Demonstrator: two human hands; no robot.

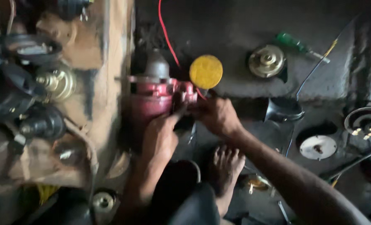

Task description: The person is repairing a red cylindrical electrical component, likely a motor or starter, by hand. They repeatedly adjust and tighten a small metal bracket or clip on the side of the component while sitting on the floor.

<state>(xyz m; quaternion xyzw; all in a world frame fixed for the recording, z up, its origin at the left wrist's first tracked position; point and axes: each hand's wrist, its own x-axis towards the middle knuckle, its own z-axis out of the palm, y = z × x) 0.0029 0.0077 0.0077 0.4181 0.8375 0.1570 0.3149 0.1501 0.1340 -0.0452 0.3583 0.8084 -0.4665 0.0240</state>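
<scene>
Both hands, left hand (159, 135) and right hand (216, 114), hold the red motor (154, 98) tight, wooden board (110, 62) edge close left, open floor (235, 25) right.

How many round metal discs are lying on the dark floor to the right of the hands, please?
3: a brass-coloured disc at upper right, a pale flat disc lower right, and a dark disc with terminals at the right edge. Others may be hidden in shadow.

- left hand (160, 135) reaches up from bottom centre, back of hand to camera, fingers curled forward
- right hand (216, 114) comes in from lower right, forearm bare, fingers bent, close beside left
- bare foot (226, 166) below hands, toes up
</scene>
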